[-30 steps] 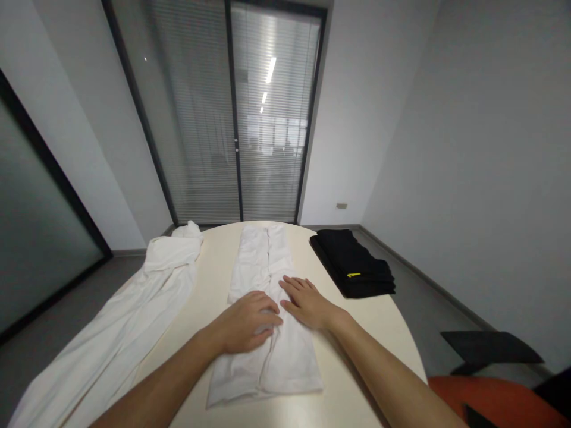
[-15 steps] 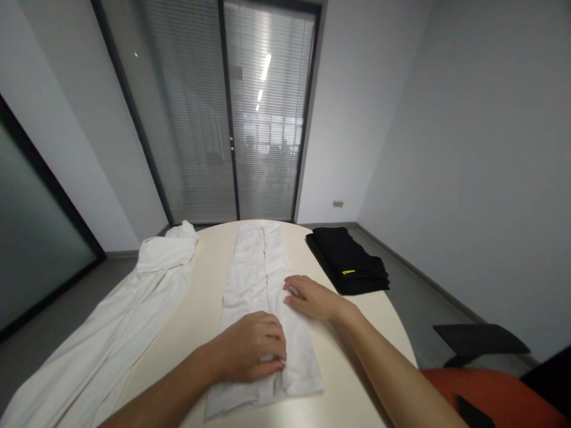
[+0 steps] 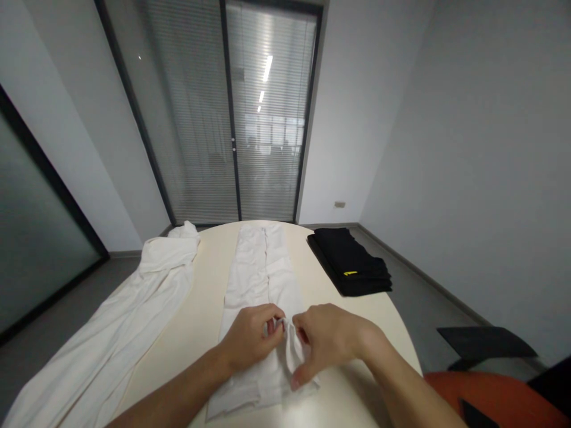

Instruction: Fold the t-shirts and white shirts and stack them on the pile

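Observation:
A white garment (image 3: pixel 254 273) lies folded into a long strip down the middle of the table, with two edges meeting along its centre. My left hand (image 3: pixel 254 336) pinches a bit of its cloth near the close end, between thumb and fingers. My right hand (image 3: pixel 332 339) is at the same spot from the right, its curled fingers at the raised cloth and its thumb lower down; its fingertips are partly hidden. Between the hands the cloth stands up in a small fold. The garment's far part lies flat with light wrinkles.
Another white garment (image 3: pixel 120 315) is spread loosely along the table's left side. A stack of folded black clothes (image 3: pixel 350 261) with a yellow mark sits at the right edge of the rounded table (image 3: pixel 212 261). An orange chair (image 3: pixel 482 392) with black armrests stands at the lower right.
My right hand has come nearer, down to beside my left hand. My left hand has shifted slightly up. The cloth between them is now lifted into a fold.

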### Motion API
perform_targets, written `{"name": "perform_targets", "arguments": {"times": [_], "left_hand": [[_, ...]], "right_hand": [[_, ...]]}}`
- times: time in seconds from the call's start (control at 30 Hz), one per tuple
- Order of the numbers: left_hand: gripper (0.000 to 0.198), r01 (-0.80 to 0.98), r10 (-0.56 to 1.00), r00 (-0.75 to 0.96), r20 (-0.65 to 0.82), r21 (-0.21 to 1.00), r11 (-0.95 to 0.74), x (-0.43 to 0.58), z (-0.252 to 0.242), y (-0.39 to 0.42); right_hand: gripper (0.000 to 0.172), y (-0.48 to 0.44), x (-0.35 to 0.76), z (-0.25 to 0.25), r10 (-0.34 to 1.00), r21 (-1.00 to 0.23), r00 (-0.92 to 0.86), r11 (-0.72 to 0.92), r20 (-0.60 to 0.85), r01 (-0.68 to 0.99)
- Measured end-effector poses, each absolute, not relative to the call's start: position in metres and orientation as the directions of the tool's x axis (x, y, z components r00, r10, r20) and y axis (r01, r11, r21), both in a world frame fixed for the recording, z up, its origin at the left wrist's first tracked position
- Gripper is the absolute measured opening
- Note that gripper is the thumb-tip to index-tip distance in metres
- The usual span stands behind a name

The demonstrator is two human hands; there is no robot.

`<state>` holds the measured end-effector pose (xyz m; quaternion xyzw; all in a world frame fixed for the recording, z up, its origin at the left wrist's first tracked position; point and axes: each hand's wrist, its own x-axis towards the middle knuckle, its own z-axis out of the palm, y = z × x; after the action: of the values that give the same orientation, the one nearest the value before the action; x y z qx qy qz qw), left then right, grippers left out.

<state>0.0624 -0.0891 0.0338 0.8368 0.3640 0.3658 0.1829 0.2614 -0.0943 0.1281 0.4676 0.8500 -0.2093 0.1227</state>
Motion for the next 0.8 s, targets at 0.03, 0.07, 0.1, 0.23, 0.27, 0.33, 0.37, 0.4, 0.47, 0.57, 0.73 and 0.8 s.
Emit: {"name": "perform_targets", "arguments": {"times": [0.03, 0.07, 0.1, 0.23, 0.27, 0.33, 0.37, 0.4, 0.47, 0.57, 0.73, 0.8], "left_hand": [[0.014, 0.475, 0.753, 0.463, 0.467, 0.586, -0.656, 0.063, 0.033, -0.089], [0.014, 0.475, 0.762, 0.459, 0.457, 0.598, -0.645, 0.063, 0.033, -0.090], [0.013, 0.476, 0.768, 0.457, 0.449, 0.606, -0.637, 0.063, 0.033, -0.090], [0.012, 0.477, 0.769, 0.469, 0.435, 0.608, -0.635, 0.061, 0.031, -0.088], [0.013, 0.470, 0.756, 0.486, 0.439, 0.597, -0.650, 0.060, 0.030, -0.088], [0.015, 0.443, 0.698, 0.551, 0.457, 0.549, -0.709, 0.057, 0.030, -0.087], [0.016, 0.421, 0.652, 0.597, 0.467, 0.509, -0.751, 0.055, 0.031, -0.086], [0.016, 0.396, 0.598, 0.647, 0.473, 0.462, -0.793, 0.054, 0.031, -0.086], [0.016, 0.345, 0.492, 0.741, 0.457, 0.368, -0.863, 0.053, 0.034, -0.086], [0.019, 0.273, 0.364, 0.848, 0.385, 0.270, -0.923, 0.053, 0.038, -0.087], [0.017, 0.235, 0.276, 0.925, 0.260, 0.177, -0.956, 0.056, 0.036, -0.094], [0.019, 0.215, 0.263, 0.928, 0.264, 0.197, -0.957, 0.056, 0.033, -0.098]], "right_hand": [[0.058, -0.099, 0.257, 0.129, 0.752, -0.180, -0.513, 0.485, -0.413, 0.856], [0.056, -0.103, 0.253, 0.129, 0.754, -0.132, -0.503, 0.498, -0.422, 0.857], [0.054, -0.106, 0.251, 0.128, 0.754, -0.096, -0.500, 0.511, -0.427, 0.854], [0.043, -0.110, 0.253, 0.129, 0.740, -0.058, -0.519, 0.550, -0.428, 0.833], [0.039, -0.110, 0.256, 0.130, 0.735, -0.066, -0.520, 0.550, -0.435, 0.832], [0.031, -0.109, 0.264, 0.133, 0.713, -0.108, -0.531, 0.548, -0.457, 0.829], [0.028, -0.108, 0.267, 0.135, 0.702, -0.141, -0.541, 0.544, -0.463, 0.827], [0.027, -0.108, 0.270, 0.136, 0.694, -0.179, -0.553, 0.538, -0.460, 0.824], [0.030, -0.109, 0.274, 0.137, 0.694, -0.238, -0.566, 0.517, -0.446, 0.822], [0.032, -0.113, 0.278, 0.132, 0.700, -0.267, -0.556, 0.489, -0.447, 0.830], [0.027, -0.126, 0.284, 0.117, 0.680, -0.279, -0.521, 0.442, -0.516, 0.853], [0.027, -0.129, 0.287, 0.116, 0.666, -0.314, -0.522, 0.417, -0.533, 0.853]]}}
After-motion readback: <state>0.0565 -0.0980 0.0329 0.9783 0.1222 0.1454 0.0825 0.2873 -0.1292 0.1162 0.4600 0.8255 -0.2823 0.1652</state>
